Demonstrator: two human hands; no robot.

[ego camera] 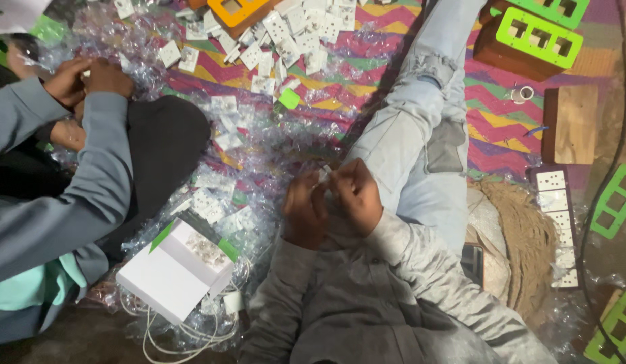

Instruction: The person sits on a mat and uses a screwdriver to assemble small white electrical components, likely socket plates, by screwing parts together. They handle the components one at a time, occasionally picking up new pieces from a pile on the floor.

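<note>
Both hands meet in the middle: the left hand (305, 210) and the right hand (357, 195) pinch together one small white switch piece (324, 173), a close grip. It is better to hold it steady with fingertips only. At 7 o'clock lies an open white box (166, 276); at 12 o'clock, loose white sockets (286, 34) on plastic wrap (272, 145). At 9 o'clock a co-worker's sleeve (90, 195) crowds the space.

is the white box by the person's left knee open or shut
Open. The white box has its green-edged flaps turned outward, and small white parts show inside its top. The left hand and right hand are away from it.
</note>
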